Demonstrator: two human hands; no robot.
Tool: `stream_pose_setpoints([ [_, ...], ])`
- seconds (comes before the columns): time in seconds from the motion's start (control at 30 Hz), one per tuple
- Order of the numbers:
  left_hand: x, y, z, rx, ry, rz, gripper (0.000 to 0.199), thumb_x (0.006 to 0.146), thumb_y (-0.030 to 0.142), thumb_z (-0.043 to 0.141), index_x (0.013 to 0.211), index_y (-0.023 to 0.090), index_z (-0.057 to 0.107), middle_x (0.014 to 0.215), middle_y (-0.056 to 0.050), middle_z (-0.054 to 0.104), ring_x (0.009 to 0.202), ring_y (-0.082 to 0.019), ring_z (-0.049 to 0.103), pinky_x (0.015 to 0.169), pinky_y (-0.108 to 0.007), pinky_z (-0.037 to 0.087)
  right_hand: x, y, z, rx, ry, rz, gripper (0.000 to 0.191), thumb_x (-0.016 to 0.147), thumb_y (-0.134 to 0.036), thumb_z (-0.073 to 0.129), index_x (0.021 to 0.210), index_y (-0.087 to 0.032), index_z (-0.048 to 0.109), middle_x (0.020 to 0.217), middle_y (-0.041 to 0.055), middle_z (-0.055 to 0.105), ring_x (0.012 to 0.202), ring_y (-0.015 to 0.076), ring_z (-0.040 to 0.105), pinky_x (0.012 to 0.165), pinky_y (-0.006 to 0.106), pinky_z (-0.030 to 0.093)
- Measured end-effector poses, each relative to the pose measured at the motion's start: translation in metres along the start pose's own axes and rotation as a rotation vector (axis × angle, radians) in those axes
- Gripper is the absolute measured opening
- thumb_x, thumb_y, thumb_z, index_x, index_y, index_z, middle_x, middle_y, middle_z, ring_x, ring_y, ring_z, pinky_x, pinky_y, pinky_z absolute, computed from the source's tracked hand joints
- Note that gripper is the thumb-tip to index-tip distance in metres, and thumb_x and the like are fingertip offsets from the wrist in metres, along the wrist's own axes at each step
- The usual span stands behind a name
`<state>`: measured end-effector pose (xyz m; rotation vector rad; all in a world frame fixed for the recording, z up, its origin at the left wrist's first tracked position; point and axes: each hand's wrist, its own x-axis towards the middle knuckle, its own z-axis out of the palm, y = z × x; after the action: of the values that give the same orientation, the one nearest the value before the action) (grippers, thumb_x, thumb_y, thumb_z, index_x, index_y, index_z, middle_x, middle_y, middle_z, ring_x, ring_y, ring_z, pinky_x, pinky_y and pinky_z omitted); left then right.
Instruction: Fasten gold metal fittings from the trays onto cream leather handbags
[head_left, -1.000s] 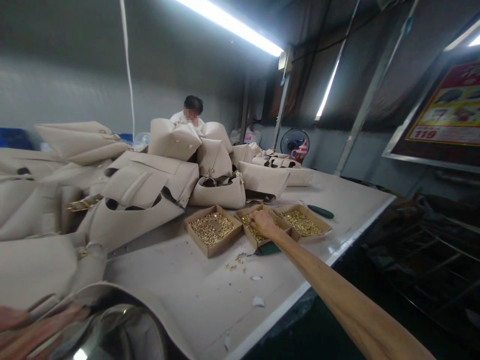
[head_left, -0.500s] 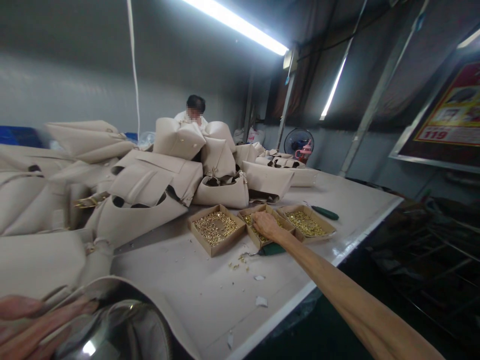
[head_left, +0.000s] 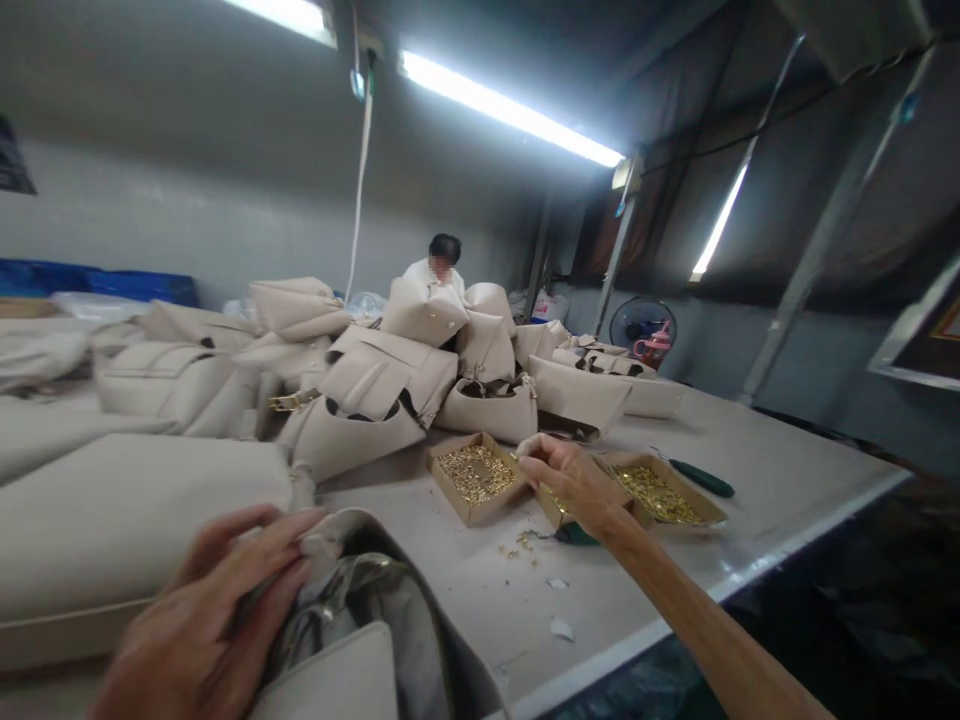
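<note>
My left hand is closed on the edge of an open beige handbag, which has grey lining and something shiny and clear inside. My right hand hovers over the middle cardboard box, thumb and finger pinched on a small gold-coloured metal piece. That box is mostly hidden by the hand. To its left is a box of small gold pieces, and on the right a box of yellower gold pieces. A green-handled tool lies below the hand, its thin metal end beside loose gold pieces.
Beige handbags are piled across the left and back of the table. Another green-handled tool lies behind the right box. White scraps lie near the front edge. A person sits behind the pile; a fan stands beyond.
My right hand has lifted out of the middle box with a small gold piece in its fingertips. The view has turned left, bringing my left hand and the handbag further into sight.
</note>
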<state>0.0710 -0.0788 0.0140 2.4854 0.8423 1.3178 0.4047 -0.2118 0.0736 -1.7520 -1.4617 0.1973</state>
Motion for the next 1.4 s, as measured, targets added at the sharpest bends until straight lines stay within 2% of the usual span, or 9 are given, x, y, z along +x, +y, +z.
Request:
stream_pose_setpoints([
  [0.07,0.006,0.015,-0.003,-0.075,-0.029,0.067,0.029,0.089,0.044,0.05,0.116,0.033,0.056,0.112,0.003,0.065,0.107,-0.02,0.06,0.084,-0.03,0.055,-0.004,-0.039,0.018,0.207,-0.044,-0.04,0.017,0.086,-0.031,0.053,0.084,-0.015,0.055,0.07,-0.0026,0.051,0.061,0.0088,0.045,0.056,0.02,0.037],
  [0.1,0.01,0.022,-0.004,-0.126,0.029,0.048,0.025,0.09,0.041,0.048,0.11,0.029,0.058,0.107,0.001,0.066,0.108,-0.02,0.059,0.084,-0.029,0.054,-0.006,-0.058,0.027,0.277,-0.068,-0.062,0.016,0.084,-0.03,0.056,0.081,-0.015,0.055,0.07,-0.0025,0.051,0.062,0.0088,0.045,0.057,0.02,0.037],
  [0.2,0.018,0.038,-0.007,-0.222,0.023,-0.084,0.021,0.091,0.034,0.045,0.1,0.023,0.06,0.104,-0.004,0.062,0.099,-0.02,0.061,0.086,-0.035,0.052,-0.009,-0.105,0.049,0.355,-0.139,-0.137,0.014,0.081,-0.028,0.059,0.077,-0.016,0.055,0.072,-0.0021,0.052,0.065,0.0095,0.047,0.059,0.02,0.038],
  [0.33,0.021,0.045,-0.008,-0.356,-0.022,-0.208,0.019,0.089,0.033,0.045,0.097,0.021,0.057,0.105,-0.006,0.057,0.097,-0.024,0.059,0.088,-0.043,0.048,-0.008,-0.137,0.071,0.302,-0.205,-0.204,0.008,0.081,-0.02,0.057,0.074,-0.015,0.057,0.072,-0.0019,0.054,0.065,0.0093,0.048,0.061,0.02,0.038],
  [0.5,0.021,0.046,-0.009,-0.42,-0.002,-0.227,0.013,0.088,0.028,0.045,0.092,0.021,0.055,0.1,-0.006,0.057,0.093,-0.024,0.055,0.087,-0.044,0.044,-0.004,-0.143,0.089,0.237,-0.217,-0.227,0.007,0.081,-0.014,0.055,0.074,-0.016,0.058,0.072,-0.002,0.056,0.068,0.01,0.05,0.063,0.021,0.04],
  [0.7,0.024,0.047,-0.012,-0.382,0.024,-0.179,0.01,0.087,0.021,0.046,0.09,0.021,0.056,0.097,-0.004,0.058,0.092,-0.023,0.052,0.085,-0.042,0.039,0.0,-0.145,0.096,0.205,-0.212,-0.233,0.006,0.079,-0.014,0.055,0.074,-0.015,0.058,0.071,-0.0015,0.057,0.067,0.0109,0.052,0.063,0.022,0.041],
  [1.13,0.024,0.049,-0.01,-0.357,0.016,-0.135,0.01,0.088,0.017,0.047,0.092,0.021,0.055,0.097,-0.004,0.058,0.093,-0.022,0.051,0.085,-0.04,0.038,0.002,-0.141,0.097,0.128,-0.205,-0.272,0.007,0.08,-0.011,0.056,0.076,-0.016,0.059,0.073,-0.0025,0.06,0.068,0.0097,0.053,0.065,0.021,0.041],
  [1.4,0.023,0.048,-0.006,-0.286,0.054,0.001,0.019,0.088,0.008,0.043,0.099,0.022,0.05,0.098,-0.004,0.059,0.094,-0.021,0.052,0.082,-0.038,0.04,0.004,-0.149,0.096,0.058,-0.205,-0.21,0.007,0.078,-0.009,0.058,0.075,-0.015,0.061,0.072,-0.0018,0.062,0.068,0.0104,0.055,0.064,0.021,0.04],
])
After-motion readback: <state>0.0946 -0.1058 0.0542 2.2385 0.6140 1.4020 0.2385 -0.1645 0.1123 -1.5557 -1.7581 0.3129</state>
